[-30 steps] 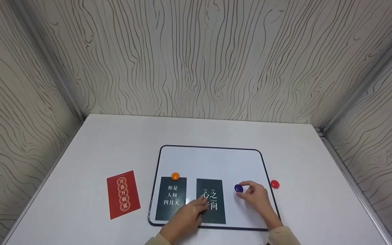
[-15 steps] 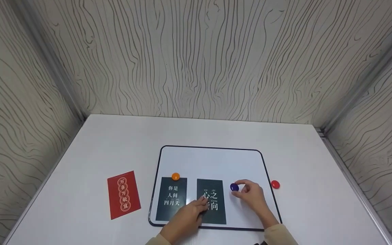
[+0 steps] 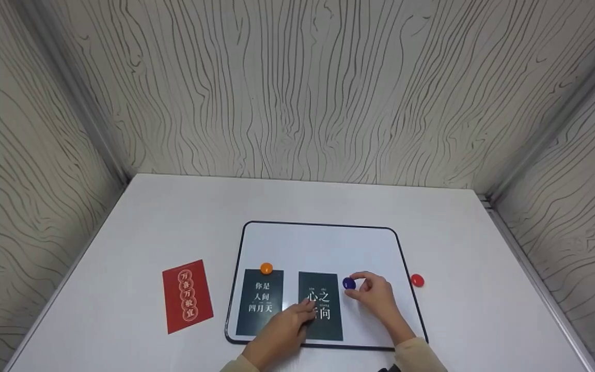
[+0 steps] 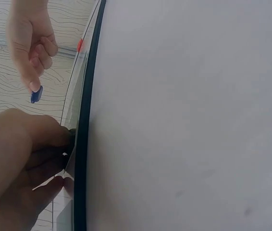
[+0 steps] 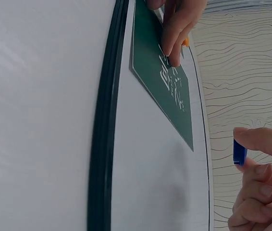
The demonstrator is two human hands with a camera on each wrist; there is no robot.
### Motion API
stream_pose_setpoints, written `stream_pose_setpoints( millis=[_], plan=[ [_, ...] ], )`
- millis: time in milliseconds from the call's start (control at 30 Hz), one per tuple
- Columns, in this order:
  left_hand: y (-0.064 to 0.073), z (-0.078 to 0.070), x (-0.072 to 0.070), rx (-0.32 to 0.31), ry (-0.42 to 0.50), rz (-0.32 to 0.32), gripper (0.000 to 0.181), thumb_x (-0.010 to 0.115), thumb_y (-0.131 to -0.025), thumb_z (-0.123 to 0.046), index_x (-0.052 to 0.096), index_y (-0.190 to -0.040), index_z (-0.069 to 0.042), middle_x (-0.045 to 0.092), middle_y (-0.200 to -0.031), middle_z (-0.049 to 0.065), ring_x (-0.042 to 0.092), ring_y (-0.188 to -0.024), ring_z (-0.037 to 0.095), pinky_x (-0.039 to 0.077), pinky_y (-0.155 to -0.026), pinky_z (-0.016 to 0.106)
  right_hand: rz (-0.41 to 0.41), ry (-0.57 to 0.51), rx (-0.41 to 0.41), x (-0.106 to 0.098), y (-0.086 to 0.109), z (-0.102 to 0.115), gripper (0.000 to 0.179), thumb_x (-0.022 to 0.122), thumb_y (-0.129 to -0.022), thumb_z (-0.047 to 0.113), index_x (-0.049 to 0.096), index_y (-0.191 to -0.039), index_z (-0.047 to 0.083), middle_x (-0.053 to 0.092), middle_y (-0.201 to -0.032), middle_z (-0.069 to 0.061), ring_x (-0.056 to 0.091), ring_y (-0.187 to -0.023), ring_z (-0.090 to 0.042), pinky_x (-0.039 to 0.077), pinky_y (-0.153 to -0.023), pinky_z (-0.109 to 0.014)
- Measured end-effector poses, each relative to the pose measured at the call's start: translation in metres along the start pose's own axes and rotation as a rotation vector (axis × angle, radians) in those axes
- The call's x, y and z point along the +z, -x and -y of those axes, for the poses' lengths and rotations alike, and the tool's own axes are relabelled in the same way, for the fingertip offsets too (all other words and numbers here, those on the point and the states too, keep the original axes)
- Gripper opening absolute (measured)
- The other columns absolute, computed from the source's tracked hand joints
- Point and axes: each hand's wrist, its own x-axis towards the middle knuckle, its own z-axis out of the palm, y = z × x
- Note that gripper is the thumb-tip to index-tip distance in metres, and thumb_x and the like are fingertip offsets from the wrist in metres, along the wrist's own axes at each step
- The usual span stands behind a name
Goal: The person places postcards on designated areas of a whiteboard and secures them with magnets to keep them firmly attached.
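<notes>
A right hand point(image 3: 377, 297) pinches a small, round, glossy dark-blue disc point(image 3: 349, 283) between thumb and forefinger, its other fingers curled in toward the palm. In both wrist views the disc stands clear of the surface below, raised above the rectangular whiteboard with a thin dark rim point(image 3: 328, 245). From the head view it shows just right of the far right corner of a dark green rectangular card with large white characters point(image 3: 330, 328). A left hand point(image 3: 284, 328) rests on that card's left side, its fingers extended and close together with the tips on the printed characters; the thumb is mostly hidden, and whether it touches the card is hard to tell.

To the left on the whiteboard lies a second dark green card with three lines of white characters point(image 3: 259, 323), a round, glossy orange disc point(image 3: 266, 268) over its far edge. A round, glossy red disc point(image 3: 417, 280) sits just beside the whiteboard's right rim. Well left of the whiteboard, a red rectangular card with a column of circled characters point(image 3: 188, 297) lies slightly turned on the smooth white table point(image 3: 488, 310). Beige sleeves point(image 3: 417, 354) show at the near edge.
</notes>
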Motion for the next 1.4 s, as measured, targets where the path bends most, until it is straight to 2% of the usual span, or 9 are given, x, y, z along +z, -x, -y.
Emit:
stream_pose_setpoints(
  millis=[267,533,800,1400],
  plan=[
    [0.0,0.0,0.0,0.023,-0.009,-0.012,0.04,0.058,-0.092,-0.014,0.059,-0.13,-0.024,0.048,-0.149,-0.009,0.044,-0.141,0.016,0.042,-0.113,0.038,0.0,0.004,-0.029,0.003,-0.001,0.003,0.028,0.076,-0.078,0.009,0.07,-0.105,0.005,0.049,-0.063,0.001,0.045,-0.059,-0.012,0.036,-0.049,-0.016],
    [0.0,-0.001,-0.001,0.002,-0.02,0.005,0.04,0.058,-0.093,-0.016,0.058,-0.131,-0.025,0.047,-0.149,-0.01,0.044,-0.141,0.016,0.043,-0.113,0.038,0.002,0.007,-0.045,0.007,-0.001,0.005,0.028,0.077,-0.077,0.008,0.07,-0.104,0.004,0.048,-0.06,0.003,0.044,-0.055,-0.01,0.035,-0.048,-0.016],
    [0.0,0.0,0.0,0.012,-0.01,0.0,0.04,0.058,-0.092,-0.015,0.058,-0.131,-0.025,0.047,-0.149,-0.009,0.045,-0.141,0.016,0.043,-0.112,0.038,0.019,0.02,-0.051,0.01,-0.004,0.01,0.028,0.075,-0.079,0.008,0.069,-0.106,0.005,0.05,-0.062,0.002,0.046,-0.057,-0.011,0.038,-0.049,-0.015],
    [-0.001,0.002,0.0,0.023,-0.016,-0.008,0.041,0.059,-0.093,-0.016,0.057,-0.132,-0.025,0.047,-0.149,-0.01,0.045,-0.14,0.016,0.043,-0.112,0.037,0.013,0.0,-0.099,0.021,-0.011,0.021,0.029,0.077,-0.077,0.007,0.069,-0.104,0.002,0.045,-0.061,0.004,0.042,-0.056,-0.009,0.033,-0.048,-0.015]
  ],
)
